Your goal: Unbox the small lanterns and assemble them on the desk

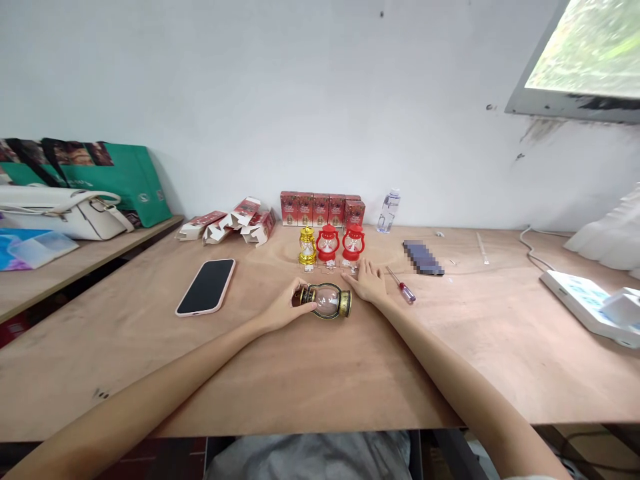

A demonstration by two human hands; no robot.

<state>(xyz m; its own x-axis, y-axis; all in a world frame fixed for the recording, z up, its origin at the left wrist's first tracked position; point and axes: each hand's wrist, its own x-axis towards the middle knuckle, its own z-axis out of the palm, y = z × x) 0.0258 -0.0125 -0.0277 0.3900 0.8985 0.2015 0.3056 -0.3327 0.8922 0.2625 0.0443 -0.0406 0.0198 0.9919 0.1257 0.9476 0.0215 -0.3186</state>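
A small dark lantern with gold trim and a clear globe (327, 301) lies on its side on the wooden table (310, 380). My left hand (287, 308) is closed round its left end. My right hand (369, 283) rests flat on the table just right of the lantern, fingers stretched toward the standing lanterns. Behind stand a gold lantern (307, 245) and two red lanterns (327, 243) (353, 243) in a row. A red-handled screwdriver (403, 287) lies right of my right hand.
A row of red boxes (322, 209) stands at the wall, with opened boxes (235, 225) lying to its left. A phone (207, 287) lies face up at the left. A water bottle (389, 211), a power strip (580, 300), and bags on a side shelf (75, 213) are also here.
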